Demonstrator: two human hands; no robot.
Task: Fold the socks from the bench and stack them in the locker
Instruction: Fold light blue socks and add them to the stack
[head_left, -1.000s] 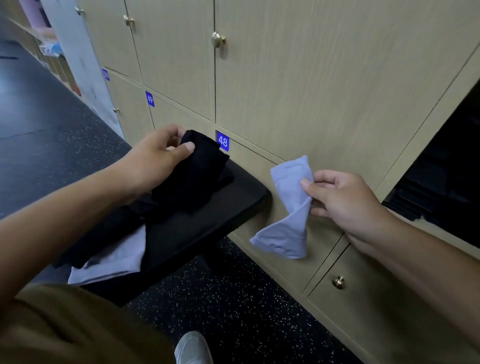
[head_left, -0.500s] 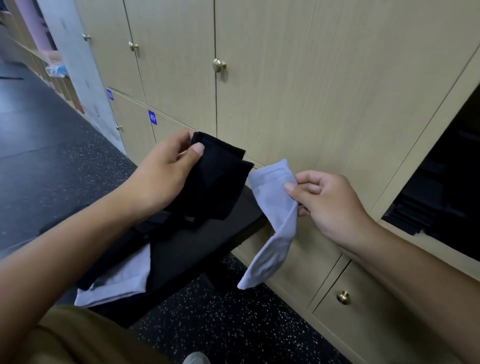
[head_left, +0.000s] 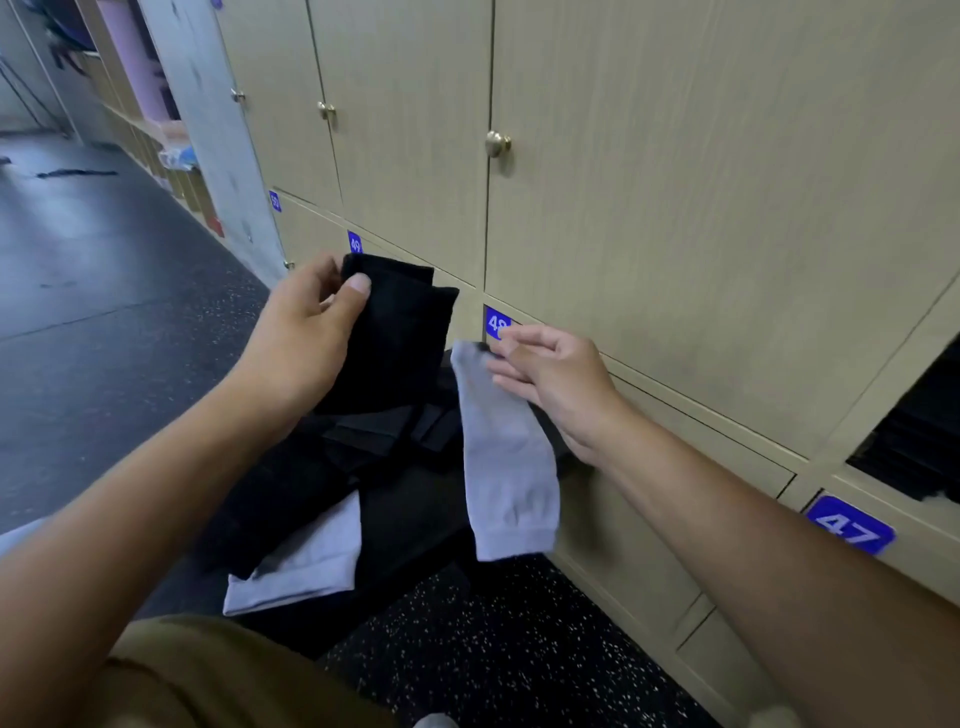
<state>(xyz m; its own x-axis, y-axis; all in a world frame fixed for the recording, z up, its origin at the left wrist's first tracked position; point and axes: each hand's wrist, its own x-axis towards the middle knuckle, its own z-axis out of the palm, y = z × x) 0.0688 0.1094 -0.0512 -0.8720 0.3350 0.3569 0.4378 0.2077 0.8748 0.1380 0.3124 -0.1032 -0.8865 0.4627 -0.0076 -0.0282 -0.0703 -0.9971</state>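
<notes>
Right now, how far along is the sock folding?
Done: dark items already lie in the open locker at right, though I cannot tell if they are socks. In hand: the left hand grips a folded black sock; the right hand pinches a grey sock, hanging unfolded. Left: a second grey sock and more black socks lie loose on the bench.

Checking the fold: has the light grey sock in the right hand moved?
Yes. The light grey sock swung left from the locker fronts to hang over the black bench.
</notes>
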